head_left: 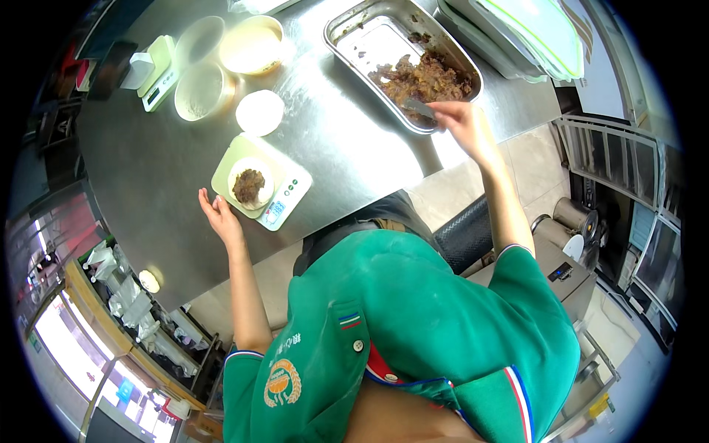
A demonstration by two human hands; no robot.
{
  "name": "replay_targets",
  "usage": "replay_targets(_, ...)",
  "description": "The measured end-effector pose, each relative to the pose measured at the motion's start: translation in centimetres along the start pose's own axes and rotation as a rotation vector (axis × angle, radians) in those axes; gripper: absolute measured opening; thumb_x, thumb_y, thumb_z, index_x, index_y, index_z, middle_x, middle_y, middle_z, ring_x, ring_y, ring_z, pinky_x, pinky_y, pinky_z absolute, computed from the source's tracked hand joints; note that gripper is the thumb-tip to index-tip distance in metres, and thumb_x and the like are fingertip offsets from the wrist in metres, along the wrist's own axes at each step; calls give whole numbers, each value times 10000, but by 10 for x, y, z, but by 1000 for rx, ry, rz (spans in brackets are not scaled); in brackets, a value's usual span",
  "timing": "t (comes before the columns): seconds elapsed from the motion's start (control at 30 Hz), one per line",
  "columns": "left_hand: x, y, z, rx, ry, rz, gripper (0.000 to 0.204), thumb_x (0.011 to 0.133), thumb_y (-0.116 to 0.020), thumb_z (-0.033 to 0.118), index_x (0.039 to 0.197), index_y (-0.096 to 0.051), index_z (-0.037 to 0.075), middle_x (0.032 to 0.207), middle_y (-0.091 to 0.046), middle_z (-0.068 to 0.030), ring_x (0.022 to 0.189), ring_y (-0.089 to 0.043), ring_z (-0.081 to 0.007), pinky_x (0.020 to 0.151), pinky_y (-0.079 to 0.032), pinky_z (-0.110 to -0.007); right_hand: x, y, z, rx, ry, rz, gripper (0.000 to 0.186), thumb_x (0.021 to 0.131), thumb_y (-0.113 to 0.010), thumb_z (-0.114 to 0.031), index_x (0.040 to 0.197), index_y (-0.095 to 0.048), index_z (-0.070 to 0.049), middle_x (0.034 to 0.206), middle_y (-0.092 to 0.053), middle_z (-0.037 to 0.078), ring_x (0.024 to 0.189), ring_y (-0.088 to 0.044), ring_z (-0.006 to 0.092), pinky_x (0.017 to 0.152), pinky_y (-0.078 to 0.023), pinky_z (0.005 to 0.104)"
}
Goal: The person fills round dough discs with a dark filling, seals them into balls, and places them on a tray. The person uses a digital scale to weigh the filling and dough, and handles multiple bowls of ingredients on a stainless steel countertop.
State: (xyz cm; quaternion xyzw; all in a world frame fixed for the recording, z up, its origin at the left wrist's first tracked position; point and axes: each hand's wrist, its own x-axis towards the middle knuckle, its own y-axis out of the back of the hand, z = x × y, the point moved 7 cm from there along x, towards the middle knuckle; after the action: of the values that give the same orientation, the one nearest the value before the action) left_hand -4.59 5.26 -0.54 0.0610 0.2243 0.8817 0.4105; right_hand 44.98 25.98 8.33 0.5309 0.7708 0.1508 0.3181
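A white kitchen scale (286,193) sits on the steel table, bearing a round white dough piece (264,179) with brown filling (247,184) on top. My left hand (220,215) is open, palm partly up, just left of the scale, holding nothing. My right hand (461,125) grips a flat metal spatula (419,108) over the near edge of a steel tray (332,33), with its blade down at a heap of brown filling (436,77). Another round white piece (259,112), perhaps dough, lies beyond the scale.
The steel table (140,192) holds three round containers (199,88) and a second scale (159,74) at back left, and stacked trays with green lids (517,37) at back right. Shelving (136,310) stands at lower left. Metal racks (613,155) and pots (574,218) are beside the table on the right.
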Motion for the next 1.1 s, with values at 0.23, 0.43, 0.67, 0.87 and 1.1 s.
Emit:
replay_targets(0.23, -36, 2, -10, -162, 120, 165, 474, 1020, -483, 207, 1437, -332, 42, 1358, -479, -108, 1014, -580, -162, 769, -520, -283, -16, -51, -33, 477, 103, 47, 254, 923, -591, -16, 1164, -666, 1, 775, -678, 35, 672, -595, 67, 648, -487, 237)
replay_targets(0.43, -50, 11, -13, -328, 236, 122, 453, 1025, -465, 201, 1427, -349, 26, 1326, -502, -129, 925, -609, -130, 697, -514, -228, -47, -202, -131, 49, 780, 57, 544, 732, -609, 75, 1233, -646, -133, 879, -618, 124, 774, -629, 265, 680, -522, 344)
replay_targets(0.67, -57, 21, -11, -343, 265, 63, 436, 1022, -461, 180, 1428, -389, 37, 1298, -536, -105, 891, -609, -111, 687, -503, -231, -54, -230, -97, -274, 772, -60, 449, 823, -572, -1, 1250, -624, -132, 1060, -598, 136, 821, -594, 249, 743, -518, 357)
replay_targets(0.87, -45, 30, 0, -264, 174, 53, 434, 1032, -450, 207, 1418, -400, 17, 1155, -592, -72, 772, -581, -81, 647, -488, -220, -40, -47, -76, -578, 461, 519, 252, 909, -608, -101, 1147, -690, -113, 1059, -661, 86, 994, -623, 217, 837, -508, 369)
replay_targets(1.1, -22, 25, 14, -70, 68, -29, 379, 1020, -487, 231, 1360, -503, 63, 1097, -589, -41, 722, -557, -59, 603, -469, -202, -44, -57, -118, -788, 581, 617, 267, 825, -651, -9, 1071, -701, -100, 1064, -665, 99, 944, -629, 244, 809, -525, 354)
